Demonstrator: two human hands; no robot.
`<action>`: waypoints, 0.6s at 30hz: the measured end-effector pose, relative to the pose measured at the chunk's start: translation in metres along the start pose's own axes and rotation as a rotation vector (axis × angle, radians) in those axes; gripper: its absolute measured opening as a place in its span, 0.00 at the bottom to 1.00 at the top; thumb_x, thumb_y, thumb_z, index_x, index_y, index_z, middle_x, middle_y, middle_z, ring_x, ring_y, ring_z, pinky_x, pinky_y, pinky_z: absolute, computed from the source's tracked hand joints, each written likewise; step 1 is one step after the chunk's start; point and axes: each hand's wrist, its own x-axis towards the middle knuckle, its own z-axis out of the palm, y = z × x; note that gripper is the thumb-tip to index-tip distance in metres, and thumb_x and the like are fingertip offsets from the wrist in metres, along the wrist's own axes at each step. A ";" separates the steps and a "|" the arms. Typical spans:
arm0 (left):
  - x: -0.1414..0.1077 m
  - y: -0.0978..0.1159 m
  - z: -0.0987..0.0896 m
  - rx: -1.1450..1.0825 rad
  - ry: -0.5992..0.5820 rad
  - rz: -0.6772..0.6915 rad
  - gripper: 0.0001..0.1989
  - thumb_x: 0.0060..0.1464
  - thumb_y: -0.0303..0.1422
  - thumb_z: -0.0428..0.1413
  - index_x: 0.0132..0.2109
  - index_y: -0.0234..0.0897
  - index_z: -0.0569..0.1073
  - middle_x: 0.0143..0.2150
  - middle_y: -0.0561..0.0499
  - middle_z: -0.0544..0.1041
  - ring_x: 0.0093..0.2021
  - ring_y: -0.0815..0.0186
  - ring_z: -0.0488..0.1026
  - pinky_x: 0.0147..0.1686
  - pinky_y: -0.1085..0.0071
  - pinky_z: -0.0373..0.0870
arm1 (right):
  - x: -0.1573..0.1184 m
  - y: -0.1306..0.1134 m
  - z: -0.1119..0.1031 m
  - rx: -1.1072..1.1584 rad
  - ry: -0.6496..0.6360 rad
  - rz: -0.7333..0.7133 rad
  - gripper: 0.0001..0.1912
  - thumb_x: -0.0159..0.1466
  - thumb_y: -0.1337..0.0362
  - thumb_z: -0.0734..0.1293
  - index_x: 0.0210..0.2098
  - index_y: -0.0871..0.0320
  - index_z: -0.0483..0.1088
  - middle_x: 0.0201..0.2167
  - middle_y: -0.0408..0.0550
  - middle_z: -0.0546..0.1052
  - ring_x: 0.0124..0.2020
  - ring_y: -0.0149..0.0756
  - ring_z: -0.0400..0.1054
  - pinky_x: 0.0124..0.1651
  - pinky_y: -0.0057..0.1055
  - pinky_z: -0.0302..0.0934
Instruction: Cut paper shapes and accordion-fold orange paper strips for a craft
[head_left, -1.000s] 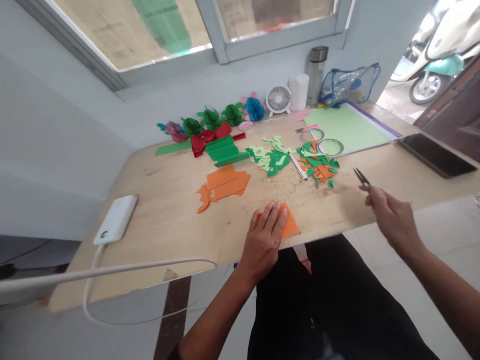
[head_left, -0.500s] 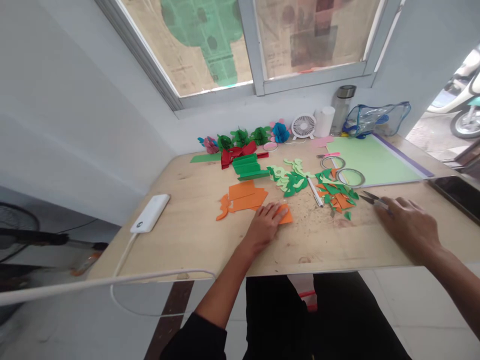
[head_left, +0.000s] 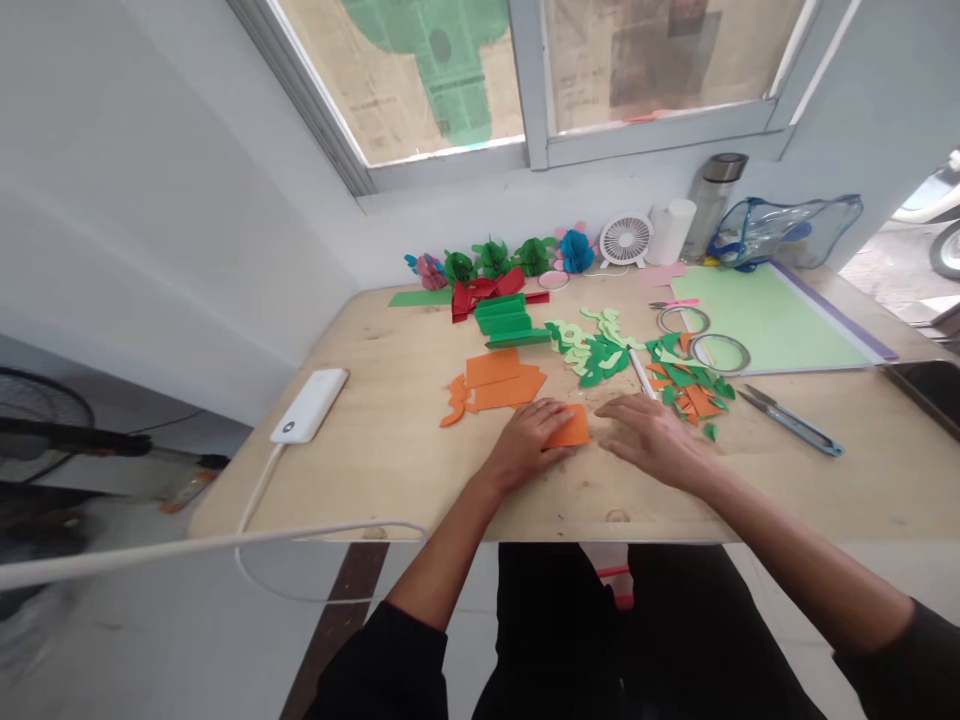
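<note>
Light wooden tabletop (head_left: 405, 470) below a window: the orange paper (head_left: 573, 427) lies near the front edge, under the left hand (head_left: 527, 446), whether pinched or merely pressed one cannot tell. The right hand (head_left: 652, 437), fingers loosely parted and holding nothing, hovers just beside it. Probably light, foldable and easily creased, the sheet is best held by its exposed right edge.

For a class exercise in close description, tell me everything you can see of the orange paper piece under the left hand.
The orange paper piece is plain and bright, looks like paper or thin card, and shows straight edges with squared corners on its right. It lies on the wooden table, partly covered by the left hand, whose fingers touch it. The right hand is just to its right, apart from it. Whether it is folded or layered, I cannot tell.
</note>
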 end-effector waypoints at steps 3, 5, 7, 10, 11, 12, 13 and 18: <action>0.000 0.000 -0.002 -0.067 0.005 -0.030 0.25 0.56 0.44 0.57 0.56 0.34 0.69 0.58 0.41 0.71 0.62 0.58 0.64 0.60 0.56 0.61 | 0.017 -0.007 0.014 -0.016 -0.109 -0.107 0.16 0.63 0.60 0.65 0.49 0.58 0.70 0.46 0.55 0.76 0.51 0.46 0.67 0.52 0.44 0.61; 0.000 0.001 -0.003 -0.100 0.008 -0.054 0.25 0.56 0.45 0.57 0.56 0.35 0.69 0.59 0.42 0.71 0.62 0.58 0.64 0.60 0.56 0.61 | 0.022 -0.008 0.019 -0.027 -0.140 -0.141 0.13 0.62 0.61 0.66 0.46 0.59 0.71 0.44 0.55 0.76 0.50 0.47 0.67 0.52 0.45 0.61; -0.001 0.001 -0.004 -0.128 0.024 -0.069 0.24 0.55 0.44 0.57 0.55 0.35 0.70 0.58 0.42 0.72 0.61 0.58 0.65 0.60 0.56 0.61 | 0.025 -0.006 0.022 -0.023 -0.148 -0.159 0.09 0.64 0.63 0.64 0.42 0.59 0.72 0.43 0.55 0.77 0.49 0.45 0.68 0.51 0.44 0.61; -0.003 0.003 -0.002 -0.147 0.091 -0.080 0.22 0.55 0.43 0.57 0.52 0.34 0.71 0.56 0.42 0.74 0.59 0.59 0.67 0.59 0.57 0.63 | 0.025 -0.002 0.025 -0.003 -0.133 -0.173 0.12 0.68 0.65 0.59 0.38 0.58 0.73 0.39 0.52 0.78 0.45 0.40 0.69 0.49 0.39 0.61; -0.004 0.004 -0.002 -0.143 0.129 -0.088 0.20 0.56 0.42 0.57 0.51 0.35 0.72 0.55 0.43 0.75 0.58 0.59 0.69 0.58 0.57 0.64 | 0.025 0.000 0.026 0.002 -0.122 -0.174 0.13 0.68 0.65 0.57 0.38 0.58 0.74 0.38 0.52 0.78 0.43 0.39 0.70 0.48 0.38 0.61; -0.005 0.004 -0.002 -0.137 0.168 -0.098 0.17 0.58 0.41 0.55 0.49 0.35 0.73 0.52 0.44 0.76 0.56 0.60 0.70 0.56 0.58 0.66 | 0.026 0.001 0.027 0.005 -0.105 -0.172 0.14 0.69 0.64 0.57 0.38 0.57 0.74 0.36 0.51 0.79 0.42 0.38 0.70 0.47 0.37 0.62; -0.006 0.004 -0.002 -0.127 0.203 -0.108 0.14 0.60 0.40 0.53 0.47 0.36 0.74 0.50 0.45 0.78 0.54 0.62 0.72 0.55 0.59 0.67 | 0.027 0.003 0.028 0.007 -0.085 -0.169 0.15 0.69 0.64 0.57 0.37 0.57 0.74 0.35 0.51 0.79 0.41 0.38 0.71 0.46 0.37 0.62; -0.005 -0.003 -0.025 -0.031 0.284 -0.112 0.13 0.64 0.34 0.47 0.42 0.38 0.76 0.43 0.48 0.80 0.48 0.64 0.75 0.51 0.61 0.69 | 0.045 -0.002 0.028 0.016 0.035 -0.167 0.15 0.69 0.62 0.57 0.38 0.56 0.75 0.37 0.51 0.79 0.40 0.39 0.71 0.45 0.37 0.62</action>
